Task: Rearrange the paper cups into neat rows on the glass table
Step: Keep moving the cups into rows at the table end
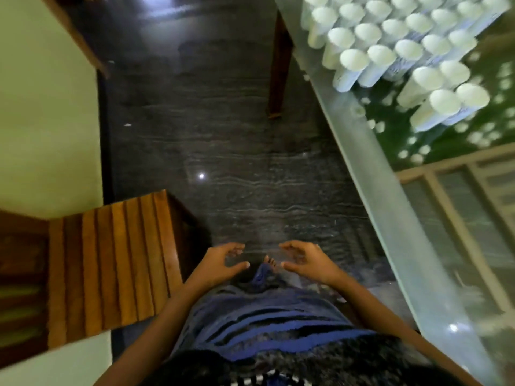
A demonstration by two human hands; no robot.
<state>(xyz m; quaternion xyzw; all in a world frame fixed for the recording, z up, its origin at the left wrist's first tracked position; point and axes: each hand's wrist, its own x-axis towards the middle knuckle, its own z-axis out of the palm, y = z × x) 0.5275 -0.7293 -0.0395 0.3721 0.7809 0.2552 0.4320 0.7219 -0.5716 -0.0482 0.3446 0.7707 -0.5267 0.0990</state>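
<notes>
Several white paper cups (381,55) stand upside down in close rows on the glass table (395,196), at the top right of the head view. My left hand (221,264) and my right hand (305,261) hover low in front of my body, over the dark floor and well away from the cups. Both hands have loosely curved fingers, palms facing each other, and hold nothing.
The table's frosted glass edge (362,151) runs diagonally down the right side, with a wooden table leg (278,65) beyond it. A slatted wooden piece of furniture (111,263) stands at the left by a pale wall (41,107). Dark marble floor (209,121) lies between.
</notes>
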